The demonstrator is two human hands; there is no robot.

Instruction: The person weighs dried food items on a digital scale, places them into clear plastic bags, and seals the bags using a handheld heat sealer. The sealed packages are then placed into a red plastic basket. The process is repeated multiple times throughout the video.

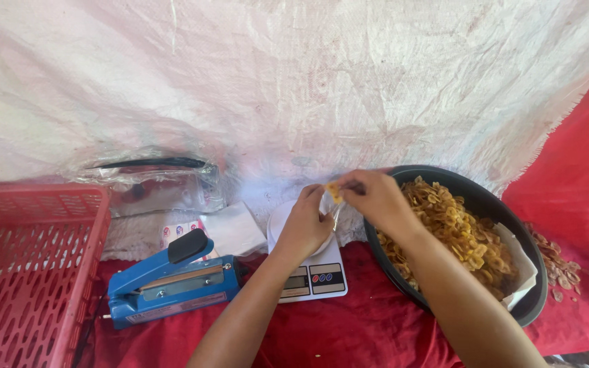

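My right hand [376, 196] pinched a small clump of yellow chips [334, 191] between thumb and fingertips, so those fingers were closed on the chips. The chips were thin, curled and golden, and they hung just above the white scale [311, 272], at the mouth of a clear plastic bag [328, 208] that I could only partly make out. My left hand [305, 225] sat over the scale's round white plate with its fingers curled on the edge of that bag; how tightly they held it I could not tell. Both forearms reached up from the lower edge of the view, the right one crossing over the near rim of the dark bowl [485, 204].

That bowl stood just to the right of the scale, lined with white paper and heaped with the same yellow chips. A few darker chips [559, 262] lay loose on the red cloth [349, 327] beyond its right rim. To the left of the scale sat a blue heat sealer [172, 279] with a black handle, and further left a red plastic basket [22, 266] with slotted walls.

Behind the sealer lay a stack of flat white packets [233, 228] and a small sheet with red and blue round stickers [175, 230]. Further back, a bundle of clear plastic bags [151, 180] rested against the pale woven sheet [294, 82] that hung as a backdrop.
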